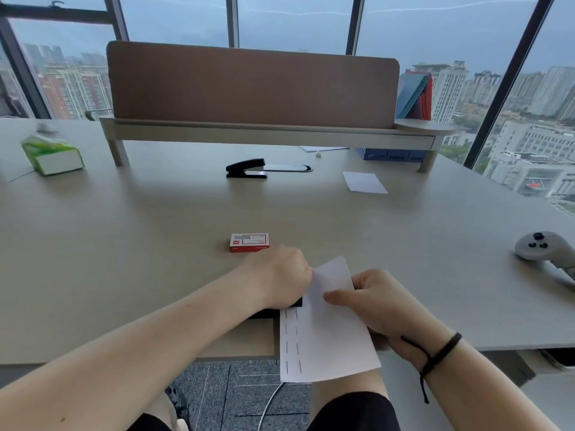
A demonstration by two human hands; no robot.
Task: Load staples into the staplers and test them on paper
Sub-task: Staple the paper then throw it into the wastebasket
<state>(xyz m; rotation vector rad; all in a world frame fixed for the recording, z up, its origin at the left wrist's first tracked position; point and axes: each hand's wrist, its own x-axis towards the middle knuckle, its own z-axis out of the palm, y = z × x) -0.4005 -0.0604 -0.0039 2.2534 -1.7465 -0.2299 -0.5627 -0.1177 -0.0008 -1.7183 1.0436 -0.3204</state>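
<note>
My left hand [280,275] lies curled over a black stapler [273,311] at the desk's front edge; the hand hides most of it. My right hand [373,303] pinches a folded white paper [326,337], thumb on top, with the paper's left edge against the stapler. Two rows of staples run down that edge. A red and white staple box [249,242] sits just beyond my left hand. A second black stapler [246,168] stands far back at the desk's middle.
A smaller white paper [364,182] lies at the back right. A green tissue pack [51,155] is at the far left, a grey controller [543,248] at the right edge. A shelf with a brown divider panel [252,85] spans the back.
</note>
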